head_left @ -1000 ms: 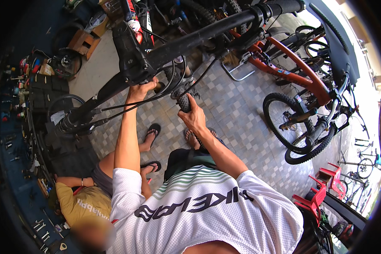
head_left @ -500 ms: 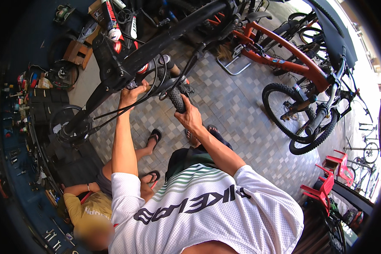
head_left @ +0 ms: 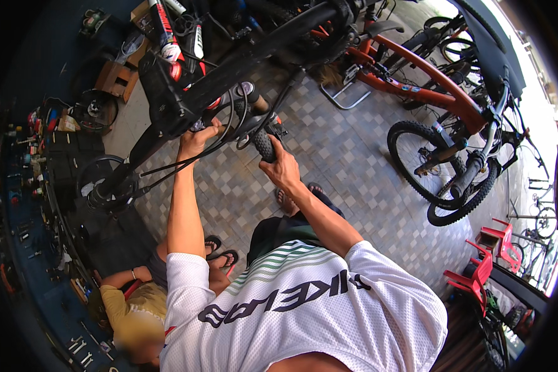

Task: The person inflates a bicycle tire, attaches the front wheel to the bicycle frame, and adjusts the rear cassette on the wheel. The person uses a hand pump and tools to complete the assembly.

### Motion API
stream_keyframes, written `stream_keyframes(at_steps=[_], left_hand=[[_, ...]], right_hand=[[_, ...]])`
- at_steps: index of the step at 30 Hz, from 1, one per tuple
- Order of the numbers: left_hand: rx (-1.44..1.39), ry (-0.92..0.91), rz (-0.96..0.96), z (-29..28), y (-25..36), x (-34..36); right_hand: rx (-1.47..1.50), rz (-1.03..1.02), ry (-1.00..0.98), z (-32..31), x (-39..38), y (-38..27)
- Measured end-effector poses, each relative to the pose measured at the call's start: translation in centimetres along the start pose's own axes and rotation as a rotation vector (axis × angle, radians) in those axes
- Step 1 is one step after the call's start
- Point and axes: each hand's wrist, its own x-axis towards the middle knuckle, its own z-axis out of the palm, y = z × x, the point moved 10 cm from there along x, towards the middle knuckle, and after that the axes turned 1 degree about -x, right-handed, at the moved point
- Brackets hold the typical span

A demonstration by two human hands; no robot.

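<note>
A black bicycle (head_left: 248, 53) is right in front of me, its handlebar (head_left: 121, 161) and dark cables crossing above my left forearm. My left hand (head_left: 194, 141) is closed around part of its front fork beneath the bar; the head parts hide most of those fingers. The front wheel's knobby tyre (head_left: 264, 146) points toward me. Against its right side lies my right hand (head_left: 281, 165), fingers curled round the tread. A fork leg (head_left: 258, 104) with a silver cap shows between the cables and the wheel.
An orange bicycle (head_left: 440, 74) stands at the right, with other bikes behind it. Red plastic chairs (head_left: 474, 273) are at the lower right. A person in a yellow shirt (head_left: 144, 299) sits low at my left, beside a wall of tools (head_left: 28, 186). Boxes (head_left: 116, 79) stand at the far left.
The seated person's outstretched foot has drawn back toward the other foot. My hands keep their hold on the fork and tyre; the whole view has shifted slightly.
</note>
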Motion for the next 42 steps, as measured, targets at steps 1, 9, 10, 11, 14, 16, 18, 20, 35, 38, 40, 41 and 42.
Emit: stream_keyframes(at_steps=[1, 9, 10, 11, 14, 16, 18, 20, 35, 38, 40, 41, 42], left_hand=[[0.025, -0.031, -0.013, -0.2, -0.1, 0.1], [0.122, -0.015, 0.026, -0.1, 0.8, 0.0], [0.149, -0.012, 0.061, -0.3, 1.1, -0.1], [0.134, -0.010, 0.047, -0.6, 1.0, -0.2], [0.091, -0.019, 0.011, -0.3, 0.8, -0.3], [0.093, -0.029, 0.007, -0.2, 0.9, -0.2], [0.136, -0.040, 0.041, -0.1, 1.3, -0.2], [0.195, -0.031, 0.073, 0.2, 1.8, -0.3], [0.117, -0.006, 0.002, -0.7, -0.5, -1.0], [-0.034, -0.131, 0.038, 1.3, 0.6, 0.3], [-0.038, -0.084, -0.121, 0.5, -1.1, -0.1], [-0.031, -0.099, -0.081, 0.4, -0.8, -0.1], [-0.027, -0.111, -0.040, 0.0, -0.8, -0.2]], right_hand=[[-0.002, -0.003, -0.011, 0.1, 0.0, -0.1], [0.034, -0.049, 0.047, 0.4, 0.5, 0.7], [0.022, -0.074, 0.064, 0.5, 0.6, 0.4], [0.012, -0.100, 0.082, 0.7, 0.6, 0.2], [-0.019, -0.113, 0.100, 0.6, 0.9, 0.1], [-0.015, -0.122, 0.093, 0.6, 1.3, 0.1], [-0.038, -0.094, 0.075, 0.8, 1.5, 0.3], [-0.041, -0.091, 0.075, 0.7, 1.5, 0.4], [-0.026, -0.012, -0.063, 1.1, 2.1, -0.6], [-0.031, -0.020, -0.048, 0.3, 2.1, -0.1], [-0.008, -0.042, -0.014, 0.1, 1.9, -0.2], [0.016, -0.039, -0.030, 0.1, 1.8, -0.2], [0.037, -0.039, -0.049, -0.1, 1.5, -0.8]])
